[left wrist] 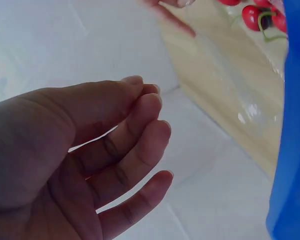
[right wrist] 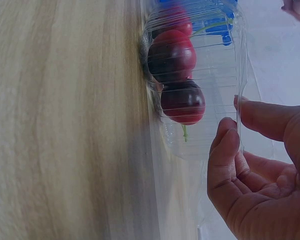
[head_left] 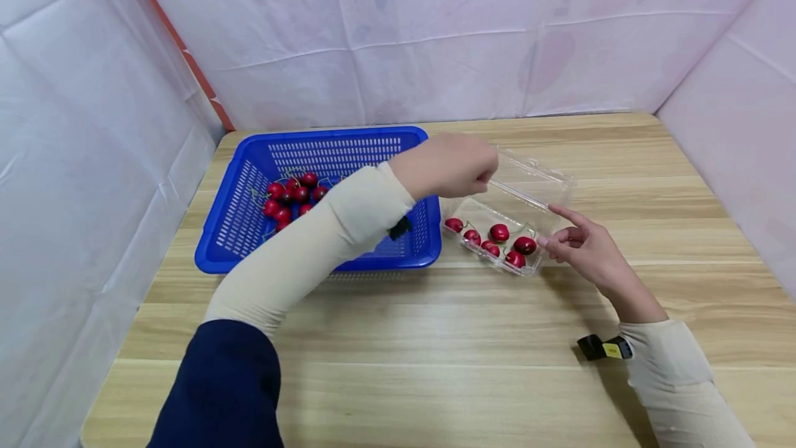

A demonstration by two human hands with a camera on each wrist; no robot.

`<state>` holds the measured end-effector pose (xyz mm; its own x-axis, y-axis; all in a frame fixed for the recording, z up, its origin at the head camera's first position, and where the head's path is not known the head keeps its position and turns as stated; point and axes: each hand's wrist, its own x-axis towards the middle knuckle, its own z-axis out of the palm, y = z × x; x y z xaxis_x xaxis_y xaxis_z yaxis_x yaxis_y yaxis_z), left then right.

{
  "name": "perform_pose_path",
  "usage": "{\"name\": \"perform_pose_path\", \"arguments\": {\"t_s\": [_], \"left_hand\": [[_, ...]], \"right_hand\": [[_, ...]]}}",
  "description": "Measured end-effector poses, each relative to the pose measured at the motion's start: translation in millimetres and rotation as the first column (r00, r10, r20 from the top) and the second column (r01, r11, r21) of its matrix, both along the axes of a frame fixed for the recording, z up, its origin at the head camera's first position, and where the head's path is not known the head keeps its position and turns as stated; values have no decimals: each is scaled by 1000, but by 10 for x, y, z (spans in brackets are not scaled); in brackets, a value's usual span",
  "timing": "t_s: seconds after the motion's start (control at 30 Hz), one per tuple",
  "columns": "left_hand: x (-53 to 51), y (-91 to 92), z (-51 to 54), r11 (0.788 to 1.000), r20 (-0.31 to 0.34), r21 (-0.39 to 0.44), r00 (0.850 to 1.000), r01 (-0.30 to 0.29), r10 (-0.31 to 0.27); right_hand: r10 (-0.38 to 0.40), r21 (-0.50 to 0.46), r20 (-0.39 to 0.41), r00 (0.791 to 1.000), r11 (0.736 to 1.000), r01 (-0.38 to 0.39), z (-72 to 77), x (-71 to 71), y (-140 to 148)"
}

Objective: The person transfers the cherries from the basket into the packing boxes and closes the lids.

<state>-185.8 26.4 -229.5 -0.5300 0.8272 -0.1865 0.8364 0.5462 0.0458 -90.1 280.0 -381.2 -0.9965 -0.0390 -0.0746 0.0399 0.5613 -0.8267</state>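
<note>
Cherries (head_left: 301, 194), round, glossy red, with thin green stems, sit in two lots on my feed. First lot: in a blue rectangular perforated plastic basket (head_left: 336, 135); no full count from me, the cream fabric sleeve (head_left: 305, 261) on the left arm covers part. Second lot: six by my count, in a clear hinged plastic box (right wrist: 217, 85), just right of the basket on the pale wood-grain table (head_left: 435, 365).

Bare left hand (head_left: 444, 163) is raised by the gap between basket and box, fingers curled, thumb tip against the index finger; I see nothing in that pinch. Bare right hand (head_left: 587, 249) is at the box's right end, pinching its clear edge, index finger reaching toward the hinge side.

Progress, my judgement: partway. Done: six cherries boxed, bare floor showing behind them. Not done: the clear plastic lid (head_left: 531, 182) is up, not closed, and the basket lot is unboxed. How many of those would fit, I can't tell.
</note>
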Motion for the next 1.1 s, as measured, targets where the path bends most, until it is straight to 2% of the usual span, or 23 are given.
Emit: {"name": "perform_pose_path", "arguments": {"t_s": [0.17,0.27,0.33,0.47,0.57,0.7,0.8,0.97,1.1], "left_hand": [[-12,-260,130,999,-18,34,999,-31,31],[-72,-396,130,997,-10,58,999,-48,49],[-137,-476,90,996,-7,72,998,-59,60],[-273,-633,-43,994,-1,55,995,-95,96],[-360,-740,-174,987,27,11,987,-159,159],[-453,-848,-370,965,84,-46,962,-257,260],[-504,-900,-511,951,99,-58,947,-303,307],[-548,-917,-700,940,130,-53,931,-338,342],[-567,-892,-828,935,168,-79,920,-345,354]], "right_hand": [[5,4,4,1000,1000,-5,6,28,21],[-5,19,7,1000,1000,5,18,67,41],[-15,26,6,1000,1000,15,29,89,52],[-22,28,6,1000,999,22,44,103,64],[-14,21,9,1000,1000,13,35,92,74],[-9,11,12,1000,1000,9,11,82,86],[-12,7,10,1000,1000,12,1,82,89],[-15,13,3,1000,1000,15,9,86,99],[-21,19,8,1000,1000,21,19,91,102]]}}
